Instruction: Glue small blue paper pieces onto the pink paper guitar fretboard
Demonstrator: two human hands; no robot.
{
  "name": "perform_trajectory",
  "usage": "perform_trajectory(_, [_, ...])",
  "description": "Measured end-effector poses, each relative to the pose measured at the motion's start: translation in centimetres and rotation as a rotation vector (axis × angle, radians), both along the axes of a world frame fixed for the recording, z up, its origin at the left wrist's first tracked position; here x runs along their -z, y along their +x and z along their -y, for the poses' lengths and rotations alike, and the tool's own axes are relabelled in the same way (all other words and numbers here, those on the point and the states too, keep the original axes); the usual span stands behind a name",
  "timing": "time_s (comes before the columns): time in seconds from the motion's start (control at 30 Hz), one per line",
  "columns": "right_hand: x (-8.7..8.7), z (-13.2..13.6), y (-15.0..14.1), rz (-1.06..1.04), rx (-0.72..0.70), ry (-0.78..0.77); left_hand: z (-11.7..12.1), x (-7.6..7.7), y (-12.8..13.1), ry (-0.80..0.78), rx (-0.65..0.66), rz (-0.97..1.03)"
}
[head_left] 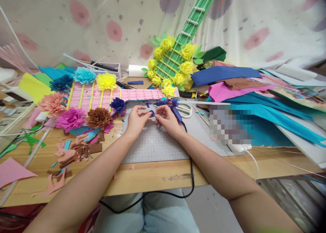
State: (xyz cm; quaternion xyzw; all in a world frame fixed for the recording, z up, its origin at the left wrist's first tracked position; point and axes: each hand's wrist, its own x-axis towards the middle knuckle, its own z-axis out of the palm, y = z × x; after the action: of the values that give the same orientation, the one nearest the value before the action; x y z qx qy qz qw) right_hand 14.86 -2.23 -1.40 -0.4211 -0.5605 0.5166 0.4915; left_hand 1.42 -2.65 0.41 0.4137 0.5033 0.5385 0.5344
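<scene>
Over the cutting mat (152, 146), a small piece of dark blue crepe paper (152, 113) sits between my two hands. My left hand (137, 120) pinches it between thumb and fingers. My right hand (166, 118) closes on its other side, with the fingertips partly hidden. Just behind my right hand lies a blue glue gun (171, 103). Left of my hands is a pink paper guitar (88, 95) edged with paper flowers, among them a dark blue flower (118, 104), a brown flower (98, 117) and a magenta flower (70, 118).
White-handled scissors (187, 111) lie beside the glue gun. Its black cord (192, 178) hangs over the table edge. A green paper guitar (170, 61) with yellow flowers leans at the back. Paper scraps (81, 151) litter the left; crepe sheets (229, 75) pile up right. A white power strip (239, 147) is at right.
</scene>
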Motion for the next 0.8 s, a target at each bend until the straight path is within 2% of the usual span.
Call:
perform_trajectory(0.07, [0.07, 0.03, -0.01, 0.076, 0.024, 0.041, -0.10, 0.15, -0.39, 0.041, 0.009, -0.148])
perform_trajectory(0.17, [0.13, 0.05, 0.07, 0.177, 0.059, 0.119, 0.07, 0.30, -0.74, 0.181, 0.082, -0.428])
perform_trajectory(0.27, [0.35, -0.10, 0.20, 0.211, 0.060, 0.133, 0.32, 0.33, -0.80, 0.260, 0.153, -0.568])
perform_trajectory(0.33, [0.58, -0.30, 0.26, 0.196, 0.065, 0.106, 0.29, 0.44, -0.74, 0.253, 0.167, -0.555])
perform_trajectory(0.4, [0.76, -0.50, 0.28, 0.143, 0.067, 0.063, 0.10, 0.62, -0.65, 0.215, 0.156, -0.461])
perform_trajectory(0.6, [0.64, -0.60, 0.13, -0.009, 0.058, -0.021, -0.19, 0.24, -0.44, -0.044, 0.123, -0.155])
perform_trajectory(0.8, [0.60, -0.39, 0.14, 0.007, 0.017, -0.040, -0.26, 0.09, -0.85, -0.092, 0.119, -0.134])
